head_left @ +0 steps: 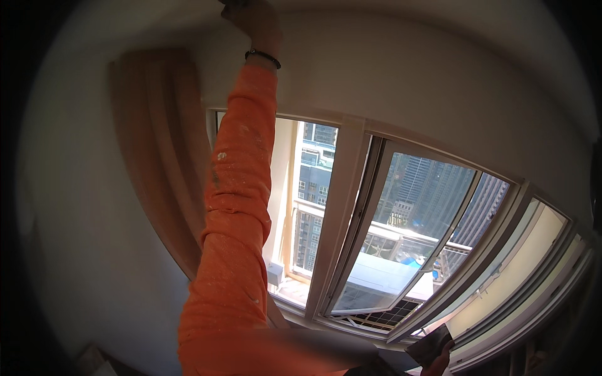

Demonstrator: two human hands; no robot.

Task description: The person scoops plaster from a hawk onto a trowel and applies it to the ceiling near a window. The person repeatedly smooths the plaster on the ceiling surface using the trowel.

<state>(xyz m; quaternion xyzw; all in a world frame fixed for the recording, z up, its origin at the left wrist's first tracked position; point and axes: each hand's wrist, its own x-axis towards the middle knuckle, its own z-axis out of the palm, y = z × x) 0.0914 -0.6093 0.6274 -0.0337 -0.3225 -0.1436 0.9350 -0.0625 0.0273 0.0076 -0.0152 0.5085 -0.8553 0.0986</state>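
My left arm in an orange sleeve flecked with pale spots reaches up toward the ceiling. At its end, my left hand (256,22), a dark bracelet at its wrist (263,59), is closed near the upper rim of the picture. A bit of something dark shows by its fingers, cut off and too dim to name. Low on the right, my right hand (441,361) grips a dark, flat, squarish plate (429,346) by its edge, in front of the window frame. Most of the right arm is hidden.
Behind my arm stands a wide window frame (351,188) with one sash (401,219) swung ajar. A brown curtain (157,138) hangs at the left beside a pale wall (81,219). Tall buildings and a railing show outside. More window panels (514,282) run along the right.
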